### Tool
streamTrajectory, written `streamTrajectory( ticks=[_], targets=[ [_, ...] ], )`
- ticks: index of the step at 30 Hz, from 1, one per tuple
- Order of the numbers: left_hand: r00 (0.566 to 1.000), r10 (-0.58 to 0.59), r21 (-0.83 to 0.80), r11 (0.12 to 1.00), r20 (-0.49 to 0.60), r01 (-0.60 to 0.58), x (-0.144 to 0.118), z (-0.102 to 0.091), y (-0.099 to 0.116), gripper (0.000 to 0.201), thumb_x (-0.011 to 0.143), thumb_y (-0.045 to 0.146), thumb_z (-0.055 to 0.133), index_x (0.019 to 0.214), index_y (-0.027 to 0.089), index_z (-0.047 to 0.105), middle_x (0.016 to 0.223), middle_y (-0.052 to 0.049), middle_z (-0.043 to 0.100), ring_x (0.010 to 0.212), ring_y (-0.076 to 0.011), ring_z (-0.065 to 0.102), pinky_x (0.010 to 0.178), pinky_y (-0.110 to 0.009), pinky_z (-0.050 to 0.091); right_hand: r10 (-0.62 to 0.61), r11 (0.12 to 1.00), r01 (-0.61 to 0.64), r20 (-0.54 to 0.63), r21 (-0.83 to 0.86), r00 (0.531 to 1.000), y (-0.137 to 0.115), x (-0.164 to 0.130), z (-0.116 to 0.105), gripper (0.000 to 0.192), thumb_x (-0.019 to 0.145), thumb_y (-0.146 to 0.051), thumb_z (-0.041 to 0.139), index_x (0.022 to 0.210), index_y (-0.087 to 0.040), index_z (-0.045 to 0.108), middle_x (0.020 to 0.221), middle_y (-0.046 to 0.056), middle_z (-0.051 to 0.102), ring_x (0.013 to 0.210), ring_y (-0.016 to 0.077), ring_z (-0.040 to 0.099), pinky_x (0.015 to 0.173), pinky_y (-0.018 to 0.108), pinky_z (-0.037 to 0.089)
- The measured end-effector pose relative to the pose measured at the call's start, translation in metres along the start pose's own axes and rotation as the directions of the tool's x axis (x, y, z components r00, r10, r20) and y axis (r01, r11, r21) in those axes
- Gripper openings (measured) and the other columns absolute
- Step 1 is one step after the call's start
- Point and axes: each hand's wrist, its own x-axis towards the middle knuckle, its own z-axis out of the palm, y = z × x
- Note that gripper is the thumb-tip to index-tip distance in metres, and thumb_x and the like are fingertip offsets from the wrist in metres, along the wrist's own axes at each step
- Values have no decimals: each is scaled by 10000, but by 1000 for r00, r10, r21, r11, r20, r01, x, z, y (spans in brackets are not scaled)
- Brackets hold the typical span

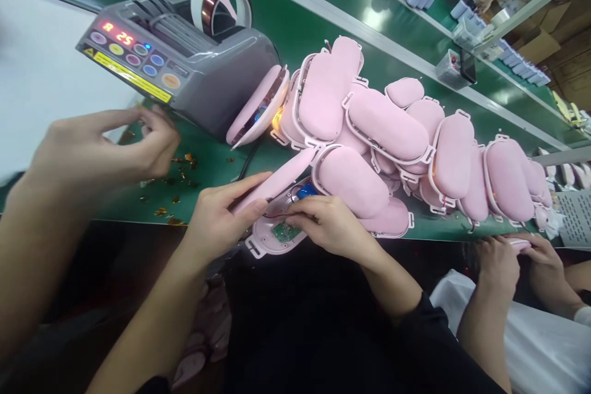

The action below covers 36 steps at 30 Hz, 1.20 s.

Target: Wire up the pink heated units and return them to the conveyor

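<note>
Your left hand (pixel 218 221) pinches the pink cover (pixel 281 180) aloft, likely clearing room for your right hand (pixel 327 223), apparently pinching red wire (pixel 276 215), with circuit board (pixel 284 233) beneath its fingertips.

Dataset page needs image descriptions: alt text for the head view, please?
A person's left grip holds a pink cover beside an open shell with a green circuit board, the right grip at the shell's interior. Pink cases are heaped rightward on a green table; at left, another person's hand is near a gray tape dispenser.
</note>
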Motion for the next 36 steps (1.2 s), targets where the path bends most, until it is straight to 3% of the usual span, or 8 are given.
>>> streamTrajectory(
  ticks=[6, 10, 17, 21, 28, 36],
  targets=[
    [999, -13, 22, 1000, 44, 12, -2, -2, 4, 731, 928, 779, 583, 1356, 208, 742, 1309, -70, 768, 1181, -331, 741, 1081, -412, 598, 62, 994, -57, 55, -90, 997, 3, 0, 2, 246, 1037, -141, 645, 1204, -224, 806, 1188, 19, 838, 1103, 165, 795, 1047, 280, 595],
    [998, 31, 61, 997, 60, -35, -8, 0, 8, 722, 964, 751, 553, 1419, 210, 700, 1374, -70, 739, 1213, -324, 729, 1107, -420, 586, -48, 995, 53, 60, -86, 997, 8, -1, 6, 240, 1038, -139, 639, 1178, -211, 819, 1178, 44, 816, 1101, 158, 773, 1042, 265, 604],
    [994, 80, 58, 995, -71, -76, -28, 13, 14, 598, 1025, 687, 525, 1381, 246, 718, 1356, -29, 749, 1185, -292, 741, 1044, -378, 612, -88, 976, 113, 139, -188, 986, 18, -4, 8, 213, 1046, -155, 625, 1135, -198, 814, 1163, 67, 790, 1103, 182, 753, 1057, 311, 617],
    [986, 83, 76, 994, -147, -72, -39, 23, 14, 560, 1047, 632, 531, 1391, 229, 710, 1351, -40, 751, 1176, -288, 750, 1062, -395, 619, -101, 977, 130, 169, -167, 980, 18, -5, 6, 209, 1035, -137, 636, 1111, -191, 823, 1184, 73, 781, 1116, 184, 748, 1064, 318, 620],
    [934, 229, 110, 972, -273, -207, -42, 42, 5, 485, 1033, 526, 634, 1435, 260, 679, 1386, -56, 733, 1181, -282, 759, 1080, -396, 634, -196, 955, 221, 138, -199, 971, 21, -4, 6, 230, 1005, -64, 627, 1076, -175, 816, 1127, 71, 791, 1070, 192, 761, 1013, 345, 660],
    [919, 258, 122, 965, -299, -231, -40, 45, 4, 480, 1031, 499, 641, 1409, 209, 692, 1354, -95, 746, 1174, -292, 761, 1074, -379, 626, -208, 889, 274, 210, -367, 955, 14, -5, 2, 206, 1044, -114, 584, 1140, -153, 763, 1152, 96, 788, 1051, 214, 759, 988, 382, 665]
  ],
)
